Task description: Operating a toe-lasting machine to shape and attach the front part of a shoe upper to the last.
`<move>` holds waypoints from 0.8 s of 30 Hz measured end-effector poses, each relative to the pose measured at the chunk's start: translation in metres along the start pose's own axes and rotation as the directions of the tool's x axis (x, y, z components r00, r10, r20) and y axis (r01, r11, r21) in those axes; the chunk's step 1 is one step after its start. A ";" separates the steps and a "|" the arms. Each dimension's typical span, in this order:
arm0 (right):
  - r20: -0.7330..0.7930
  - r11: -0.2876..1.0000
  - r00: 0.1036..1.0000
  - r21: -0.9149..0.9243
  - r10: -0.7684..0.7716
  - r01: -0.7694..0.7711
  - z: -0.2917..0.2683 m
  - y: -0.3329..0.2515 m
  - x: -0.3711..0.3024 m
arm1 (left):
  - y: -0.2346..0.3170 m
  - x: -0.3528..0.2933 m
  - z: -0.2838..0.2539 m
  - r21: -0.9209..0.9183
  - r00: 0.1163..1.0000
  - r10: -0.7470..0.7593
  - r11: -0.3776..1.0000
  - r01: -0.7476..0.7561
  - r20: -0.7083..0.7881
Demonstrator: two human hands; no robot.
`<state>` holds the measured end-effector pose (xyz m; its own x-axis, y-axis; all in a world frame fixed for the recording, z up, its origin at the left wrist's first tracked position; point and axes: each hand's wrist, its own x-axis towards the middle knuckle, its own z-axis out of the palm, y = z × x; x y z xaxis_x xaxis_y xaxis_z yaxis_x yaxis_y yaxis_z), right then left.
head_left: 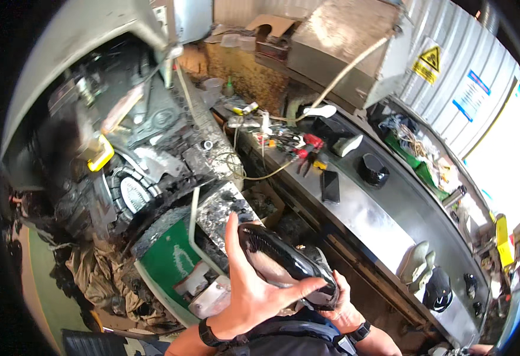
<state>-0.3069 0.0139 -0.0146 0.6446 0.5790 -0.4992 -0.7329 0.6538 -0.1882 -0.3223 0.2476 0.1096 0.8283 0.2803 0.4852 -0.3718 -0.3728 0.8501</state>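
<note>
A glossy black shoe (295, 264) with a pale patch on its side nearest my left palm is held between my hands in front of my body. My left hand (251, 291) spreads along its left side, with the thumb across the near end and one finger stretched past the far end. Its other fingers are hidden. My right hand (344, 305) grips the near right end, fingers curled round it. To the left, a shoe sole (134, 193) with a light centre lies in the dark metal machine (159, 121).
A metal bench (364, 216) runs along the right, bearing a phone (330, 187), red-handled pliers (305, 159), grey shoe-shaped pieces (416, 262) and a black cap-like item (438, 291). A green panel (168, 258) stands below the machine, near crumpled cloth (103, 276). A hose (352, 68) arches over the back.
</note>
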 end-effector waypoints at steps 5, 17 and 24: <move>0.018 0.936 0.953 -0.186 -0.302 0.300 -0.023 -0.028 -0.017 | -0.021 0.009 0.060 -0.588 0.981 -0.035 0.796 0.143 0.191; -0.121 0.922 0.914 -0.019 -0.387 0.388 -0.097 -0.220 -0.102 | -0.067 0.055 0.274 -0.350 0.811 -0.288 0.792 0.501 0.509; -0.460 0.659 0.502 -0.294 -0.732 0.692 -0.232 -0.455 -0.152 | -0.146 0.027 0.339 0.177 0.665 -0.254 0.967 0.183 0.702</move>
<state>-0.1221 -0.4850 -0.0495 0.7606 -0.4121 -0.5017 -0.1008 0.6884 -0.7183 -0.1038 0.0100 -0.0713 0.9399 -0.3396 -0.0369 -0.1338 -0.4655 0.8749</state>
